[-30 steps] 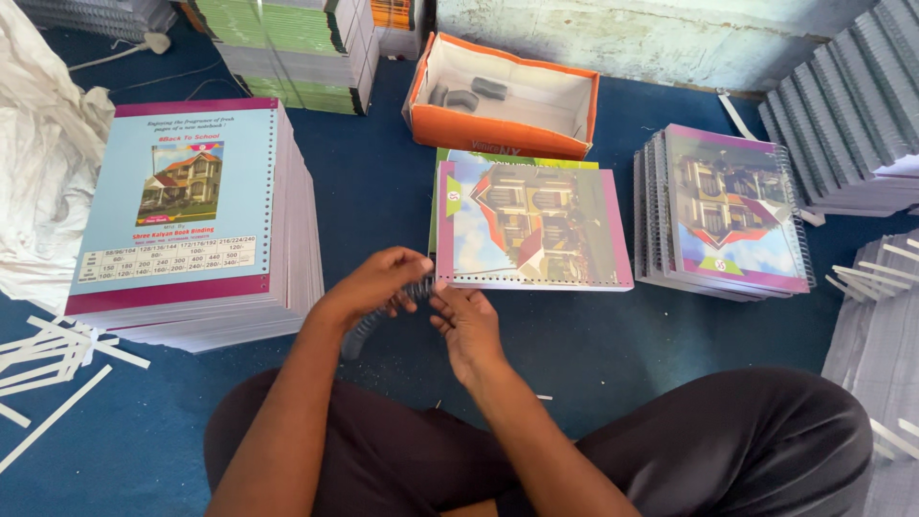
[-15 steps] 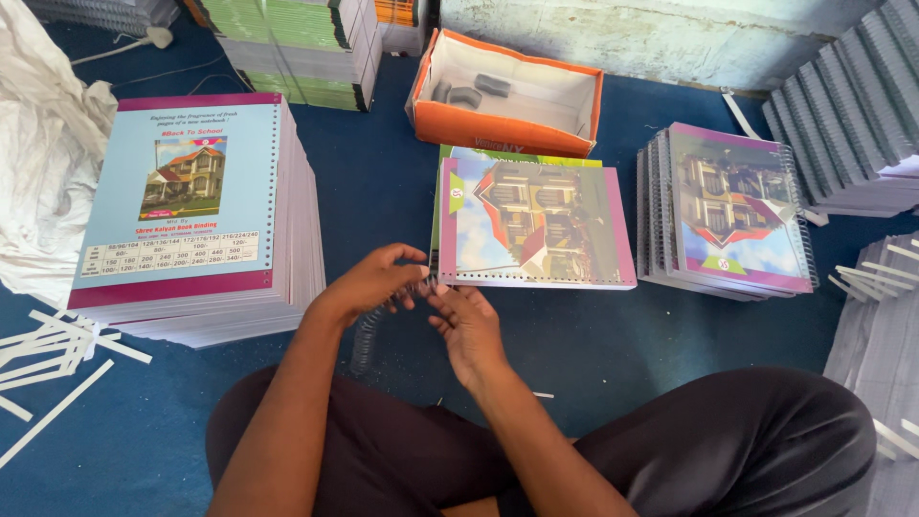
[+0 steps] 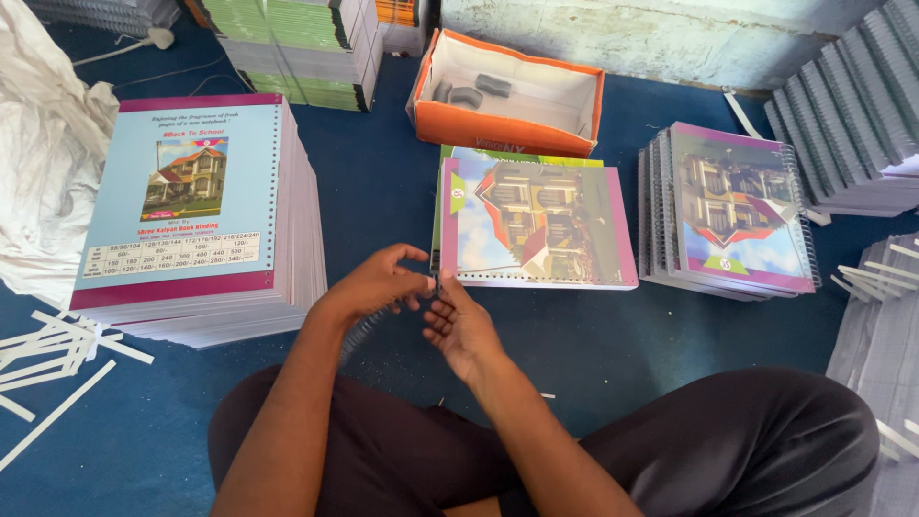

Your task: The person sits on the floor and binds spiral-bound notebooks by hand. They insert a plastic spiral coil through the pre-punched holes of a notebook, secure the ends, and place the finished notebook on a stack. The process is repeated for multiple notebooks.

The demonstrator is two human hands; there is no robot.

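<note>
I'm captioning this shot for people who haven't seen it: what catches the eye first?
Both hands, left hand and right hand, meet at the near left corner of a colourful notebook on the blue floor. A tall stack of unbound books stands left, an orange box behind.
</note>
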